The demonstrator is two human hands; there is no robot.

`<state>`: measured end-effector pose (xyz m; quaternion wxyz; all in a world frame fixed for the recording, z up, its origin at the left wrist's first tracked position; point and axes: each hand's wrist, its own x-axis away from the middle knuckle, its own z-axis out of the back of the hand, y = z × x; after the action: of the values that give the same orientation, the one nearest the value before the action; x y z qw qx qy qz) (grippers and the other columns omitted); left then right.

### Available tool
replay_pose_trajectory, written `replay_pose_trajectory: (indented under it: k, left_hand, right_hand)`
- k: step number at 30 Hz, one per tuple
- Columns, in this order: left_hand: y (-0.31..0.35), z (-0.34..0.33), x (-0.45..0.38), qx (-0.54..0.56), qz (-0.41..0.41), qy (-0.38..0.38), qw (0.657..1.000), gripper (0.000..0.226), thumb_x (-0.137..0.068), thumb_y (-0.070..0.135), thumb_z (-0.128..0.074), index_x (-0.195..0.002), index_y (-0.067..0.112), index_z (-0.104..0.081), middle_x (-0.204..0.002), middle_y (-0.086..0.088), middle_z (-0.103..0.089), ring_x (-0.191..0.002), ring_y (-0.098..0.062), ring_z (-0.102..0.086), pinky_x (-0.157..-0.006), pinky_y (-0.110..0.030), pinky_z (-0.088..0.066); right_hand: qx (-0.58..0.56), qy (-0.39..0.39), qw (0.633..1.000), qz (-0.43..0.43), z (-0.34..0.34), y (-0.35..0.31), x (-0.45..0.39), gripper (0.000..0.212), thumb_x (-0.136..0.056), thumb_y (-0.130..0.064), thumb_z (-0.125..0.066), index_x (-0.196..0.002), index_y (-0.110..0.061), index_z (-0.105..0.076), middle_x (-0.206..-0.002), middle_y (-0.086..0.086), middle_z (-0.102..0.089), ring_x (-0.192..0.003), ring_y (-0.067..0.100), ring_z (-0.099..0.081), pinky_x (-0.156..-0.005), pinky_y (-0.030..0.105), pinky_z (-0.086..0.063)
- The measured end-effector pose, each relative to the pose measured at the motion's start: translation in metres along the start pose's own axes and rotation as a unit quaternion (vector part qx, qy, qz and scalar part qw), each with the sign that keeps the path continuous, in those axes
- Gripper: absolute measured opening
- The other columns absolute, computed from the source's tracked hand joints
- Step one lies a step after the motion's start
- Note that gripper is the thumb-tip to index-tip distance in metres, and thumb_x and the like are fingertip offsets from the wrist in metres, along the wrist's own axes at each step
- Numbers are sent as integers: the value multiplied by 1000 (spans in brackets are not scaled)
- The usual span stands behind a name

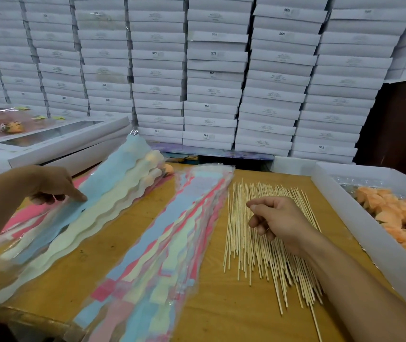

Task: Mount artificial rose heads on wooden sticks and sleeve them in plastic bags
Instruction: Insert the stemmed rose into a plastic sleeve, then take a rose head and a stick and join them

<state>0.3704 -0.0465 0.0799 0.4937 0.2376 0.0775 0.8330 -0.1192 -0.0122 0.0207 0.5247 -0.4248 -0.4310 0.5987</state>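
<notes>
Head view: my left hand [49, 185] presses a pastel plastic sleeve pile [93, 213] with one straight finger; my right hand [274, 218], fingers curled and seemingly empty, hovers above thin wooden sticks [246, 248].

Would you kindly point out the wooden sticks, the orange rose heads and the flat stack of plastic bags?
sticks [244, 253], head view, middle of the pile left of the right wrist.
rose heads [404, 218], head view, centre of the orange heap in the white tray.
bags [172, 233], head view, middle of the flat stack.
</notes>
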Motion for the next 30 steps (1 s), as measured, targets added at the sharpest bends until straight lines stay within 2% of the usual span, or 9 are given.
replay_pose_trajectory:
  k: [4, 8, 10, 16, 20, 22, 24, 28, 30]
  left_hand:
    - [20, -3, 3, -47, -20, 65, 997, 42, -81, 28, -83, -86, -5, -58, -64, -11, -46, -50, -21, -34, -44, -24, -31]
    - [62, -11, 18, -129, -101, 165, 973, 40, -85, 35, -79, -87, -4, -67, -74, -16, -70, -56, -26, -58, -52, -27, -44]
    - [90, -21, 31, -144, -144, 185, 961, 37, -88, 34, -75, -83, -2, -69, -68, -13, -69, -52, -25, -59, -47, -24, -41]
    - [158, -78, 76, -118, -266, 152, 945, 30, -92, 22, -65, -70, 5, -58, -66, -8, -61, -55, -19, -51, -50, -26, -37]
    - [185, -119, 96, -82, -308, 69, 945, 28, -91, 23, -66, -82, -3, -68, -80, -21, -73, -59, -25, -60, -63, -29, -43]
    - [198, -138, 106, -59, -317, 34, 946, 31, -91, 25, -67, -85, -6, -69, -80, -22, -74, -53, -23, -60, -52, -25, -48]
    - [212, -156, 114, -39, -333, 8, 942, 33, -91, 24, -67, -85, -8, -69, -80, -24, -73, -48, -21, -56, -43, -18, -44]
    - [237, -188, 127, -39, -357, 24, 933, 30, -90, 35, -70, -78, 8, -66, -73, -6, -67, -59, -16, -57, -57, -26, -45]
    - [244, -203, 131, -24, -359, 41, 932, 29, -90, 38, -71, -75, 16, -61, -69, 1, -60, -62, -13, -54, -56, -27, -42]
  right_hand:
    - [3, 14, 1000, -9, 5, 4, -3, 15, -100, -11, -56, -105, -14, -70, -66, 5, -72, -48, 10, -57, -40, 22, -41]
    - [-1, 29, 999, -14, 9, 7, -8, 15, -100, -12, -56, -106, -14, -70, -66, 5, -71, -48, 11, -57, -40, 23, -41]
    - [1, 41, 999, -19, 12, 9, -9, 15, -100, -11, -56, -105, -14, -70, -64, 4, -71, -47, 10, -56, -39, 22, -41]
    - [11, 82, 996, -22, 24, 11, -12, 15, -100, -12, -57, -104, -14, -71, -60, 1, -69, -44, 7, -54, -40, 21, -41]
    - [11, 100, 995, -16, 26, 12, -13, 15, -100, -12, -57, -104, -12, -71, -57, 1, -67, -42, 7, -51, -40, 21, -40]
    - [23, 108, 994, -14, 26, 13, -14, 15, -100, -12, -57, -104, -12, -71, -56, 0, -67, -42, 6, -52, -41, 21, -41]
    - [42, 112, 993, -12, 26, 14, -14, 15, -100, -13, -57, -105, -14, -71, -57, 0, -68, -42, 6, -53, -43, 21, -42]
    - [76, 120, 990, -3, 27, 15, -15, 15, -100, -17, -58, -105, -16, -72, -59, 0, -69, -44, 6, -54, -52, 29, -44]
    - [96, 128, 987, 0, 28, 17, -17, 16, -99, -19, -58, -106, -17, -72, -60, 1, -70, -43, 3, -54, -57, 30, -45]
